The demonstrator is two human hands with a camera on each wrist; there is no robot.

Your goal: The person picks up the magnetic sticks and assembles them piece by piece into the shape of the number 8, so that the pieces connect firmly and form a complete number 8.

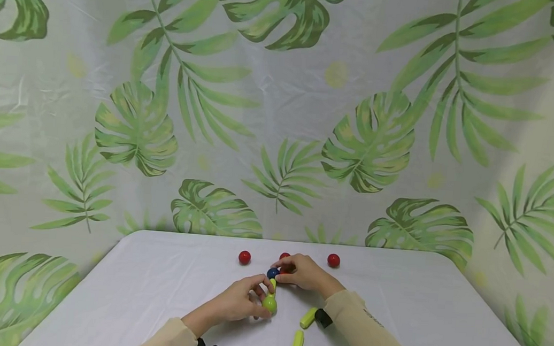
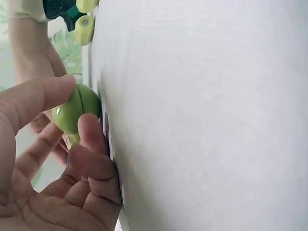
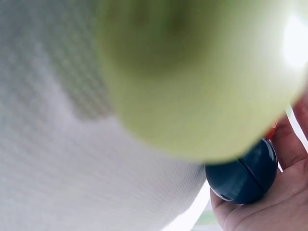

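Observation:
In the head view a green ball (image 1: 270, 304), a short yellow-green stick (image 1: 272, 286) and a dark blue ball (image 1: 273, 274) stand in a line, the stick between the balls. My left hand (image 1: 244, 298) pinches the green ball, which the left wrist view shows with a seam (image 2: 74, 109) between thumb and fingers. At the far end my right hand (image 1: 309, 273) holds the blue ball (image 3: 243, 173) between thumb and fingers. Something red (image 1: 287, 269) shows under the right hand, mostly hidden.
Red balls (image 1: 244, 257) (image 1: 333, 260) lie at the back of the white table (image 1: 163, 277), with another red ball (image 1: 284, 255) partly behind my right hand. Several yellow-green sticks (image 1: 297, 345) lie near the front. A leaf-print cloth (image 1: 286, 114) hangs behind.

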